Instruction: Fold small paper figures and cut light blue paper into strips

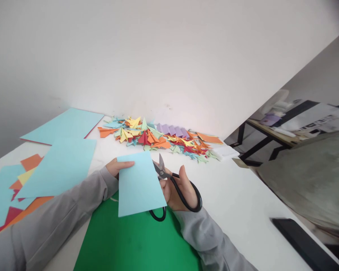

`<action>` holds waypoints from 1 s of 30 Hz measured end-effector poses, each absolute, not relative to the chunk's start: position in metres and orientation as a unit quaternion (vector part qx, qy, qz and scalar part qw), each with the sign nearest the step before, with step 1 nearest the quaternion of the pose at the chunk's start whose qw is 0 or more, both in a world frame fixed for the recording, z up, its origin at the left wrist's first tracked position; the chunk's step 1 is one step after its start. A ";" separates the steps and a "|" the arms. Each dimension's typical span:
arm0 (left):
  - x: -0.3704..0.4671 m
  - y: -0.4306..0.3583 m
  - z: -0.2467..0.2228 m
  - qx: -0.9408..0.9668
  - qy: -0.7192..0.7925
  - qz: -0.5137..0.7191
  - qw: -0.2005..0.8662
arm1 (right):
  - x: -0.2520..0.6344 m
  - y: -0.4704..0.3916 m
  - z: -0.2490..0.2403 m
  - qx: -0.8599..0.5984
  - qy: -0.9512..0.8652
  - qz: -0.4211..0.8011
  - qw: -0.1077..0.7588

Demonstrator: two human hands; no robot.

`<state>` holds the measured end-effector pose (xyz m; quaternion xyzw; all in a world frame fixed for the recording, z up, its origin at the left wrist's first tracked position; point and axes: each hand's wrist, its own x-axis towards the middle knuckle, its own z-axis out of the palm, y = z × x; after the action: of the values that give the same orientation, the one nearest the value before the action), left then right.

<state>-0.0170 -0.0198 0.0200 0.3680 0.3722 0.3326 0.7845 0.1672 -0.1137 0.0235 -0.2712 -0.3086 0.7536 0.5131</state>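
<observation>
A light blue sheet of paper [138, 188] is held up over the green mat [124, 241]. My left hand [115, 166] grips its upper left side, thumb on the front, with the other fingers hidden behind. At the sheet's right edge, my right hand [180, 190] holds black-handled scissors [162, 172]. One handle loop lies around the base of my thumb; the other shows below the sheet. The blades are spread, one pointing up beside the paper's edge and the other partly behind it. Whether the blades touch the paper I cannot tell.
Folded paper planes [144, 137] in several colours pile up along the wall, with a purple pleated paper [172, 130] among them. Blue sheets [64, 165] and coloured scraps [31, 162] lie on the left. A black flat object [302, 241] rests near the table's right edge.
</observation>
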 end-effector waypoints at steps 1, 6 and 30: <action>-0.017 -0.019 0.020 0.368 0.373 0.332 0.784 | 0.168 -0.114 0.023 -0.267 -0.308 0.755 0.513; -0.017 -0.023 0.020 0.392 0.347 0.304 0.796 | 0.166 -0.115 0.026 -0.250 -0.331 0.768 0.489; -0.015 -0.026 0.015 0.422 0.305 0.257 0.814 | 0.163 -0.109 0.018 -0.284 -0.305 0.744 0.522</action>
<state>-0.0153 -0.0259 0.0150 0.4224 0.3054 0.2565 0.8139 0.1633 -0.1092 0.0176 -0.2844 -0.3049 0.7444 0.5216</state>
